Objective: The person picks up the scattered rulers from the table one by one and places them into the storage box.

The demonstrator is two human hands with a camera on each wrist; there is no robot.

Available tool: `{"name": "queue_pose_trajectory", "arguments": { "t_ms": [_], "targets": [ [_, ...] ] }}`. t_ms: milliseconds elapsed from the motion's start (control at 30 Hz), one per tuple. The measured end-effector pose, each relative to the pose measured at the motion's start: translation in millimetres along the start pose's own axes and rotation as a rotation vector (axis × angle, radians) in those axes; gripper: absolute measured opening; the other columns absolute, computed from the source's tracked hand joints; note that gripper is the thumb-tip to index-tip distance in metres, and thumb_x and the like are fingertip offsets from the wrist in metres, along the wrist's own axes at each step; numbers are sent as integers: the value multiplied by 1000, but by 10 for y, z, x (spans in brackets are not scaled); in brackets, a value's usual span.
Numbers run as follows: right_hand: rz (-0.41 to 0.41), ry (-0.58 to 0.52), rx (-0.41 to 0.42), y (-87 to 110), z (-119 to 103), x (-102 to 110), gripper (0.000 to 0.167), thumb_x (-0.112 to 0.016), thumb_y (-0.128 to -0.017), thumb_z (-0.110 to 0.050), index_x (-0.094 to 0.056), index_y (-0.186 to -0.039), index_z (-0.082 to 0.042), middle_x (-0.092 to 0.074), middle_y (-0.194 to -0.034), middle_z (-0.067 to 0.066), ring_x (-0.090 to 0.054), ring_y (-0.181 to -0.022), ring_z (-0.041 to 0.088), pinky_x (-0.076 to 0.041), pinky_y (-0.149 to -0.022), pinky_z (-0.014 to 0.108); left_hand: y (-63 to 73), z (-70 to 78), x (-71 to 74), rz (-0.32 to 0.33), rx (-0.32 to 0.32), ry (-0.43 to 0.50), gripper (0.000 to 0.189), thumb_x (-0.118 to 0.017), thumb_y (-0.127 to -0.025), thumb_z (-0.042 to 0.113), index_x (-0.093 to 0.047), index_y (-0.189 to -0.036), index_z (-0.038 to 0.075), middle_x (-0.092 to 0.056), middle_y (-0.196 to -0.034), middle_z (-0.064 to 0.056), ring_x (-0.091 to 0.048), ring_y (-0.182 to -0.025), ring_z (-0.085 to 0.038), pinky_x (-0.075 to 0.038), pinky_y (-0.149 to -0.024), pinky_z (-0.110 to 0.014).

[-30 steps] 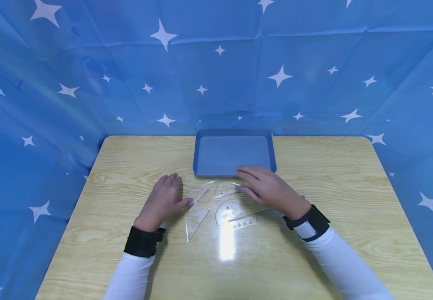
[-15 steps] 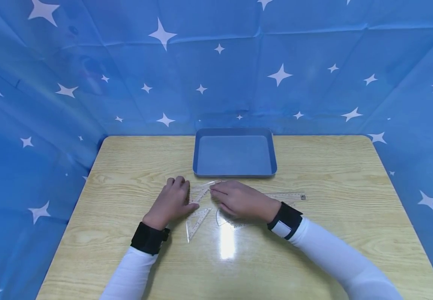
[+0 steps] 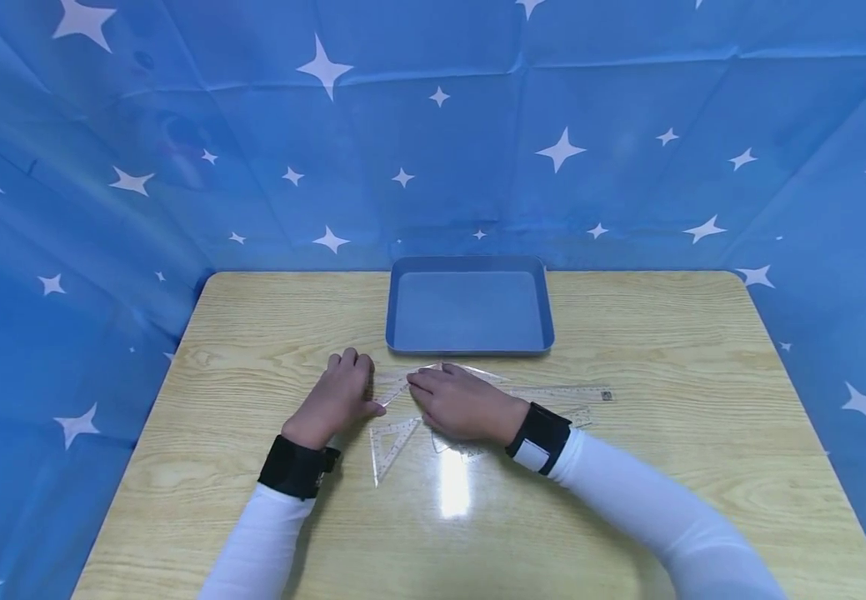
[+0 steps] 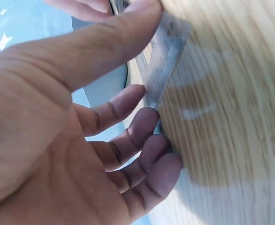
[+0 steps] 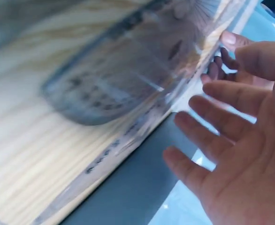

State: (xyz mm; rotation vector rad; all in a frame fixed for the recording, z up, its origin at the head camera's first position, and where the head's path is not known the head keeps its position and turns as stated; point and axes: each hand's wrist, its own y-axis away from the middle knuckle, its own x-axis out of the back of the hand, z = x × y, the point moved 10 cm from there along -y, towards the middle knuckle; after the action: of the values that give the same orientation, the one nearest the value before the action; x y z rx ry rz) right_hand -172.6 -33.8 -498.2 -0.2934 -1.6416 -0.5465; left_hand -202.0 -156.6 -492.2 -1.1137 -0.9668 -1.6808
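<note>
Several clear plastic drawing tools lie in a cluster in front of a blue tray (image 3: 470,350). My left hand (image 3: 338,396) rests on the table at the cluster's left, its thumb pressing on the edge of a clear set square (image 3: 395,387), also visible at close range as the set square (image 4: 168,51). The other left fingers (image 4: 147,140) touch the wood, loosely bent. My right hand (image 3: 458,404) lies palm down over the cluster, its straight, spread fingers reaching that same set square. A protractor (image 5: 128,79) sits under the right hand (image 5: 240,122), mostly hidden in the head view.
A second set square (image 3: 391,442) lies nearer to me, and a straight clear ruler (image 3: 575,393) stretches to the right. The tray holds nothing. The wooden table (image 3: 665,350) is enclosed by blue star-printed cloth (image 3: 553,150) at the back and on both sides.
My right hand has moved left and toward me from the tray's front edge, across the rulers, until it meets my left hand. The left hand shifted slightly forward.
</note>
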Motion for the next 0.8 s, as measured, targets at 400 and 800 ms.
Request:
{"name": "queue_pose_trajectory", "arguments": {
  "t_ms": [400,800],
  "targets": [
    [100,15,23,-35,-33,82,48,-47,-109,-32,-53,-149,-6,-53,-153,10,-49,-143,25,-43,-115,46,-94,-165,-116,-147,103,167,52,-90,-81,23,-56,-114,2,-49,-99,-10,-44,-95,-29,-45,-79,-39],
    [354,198,-56,-193,-99,304,27,-50,-106,-13,-67,-125,-7,-69,-118,6,-66,-107,21,-57,-88,35,-156,-267,-207,-237,93,208,52,-91,-80,24,-53,-110,5,-45,-100,-10,-43,-93,-27,-42,-78,-37]
  ]
}}
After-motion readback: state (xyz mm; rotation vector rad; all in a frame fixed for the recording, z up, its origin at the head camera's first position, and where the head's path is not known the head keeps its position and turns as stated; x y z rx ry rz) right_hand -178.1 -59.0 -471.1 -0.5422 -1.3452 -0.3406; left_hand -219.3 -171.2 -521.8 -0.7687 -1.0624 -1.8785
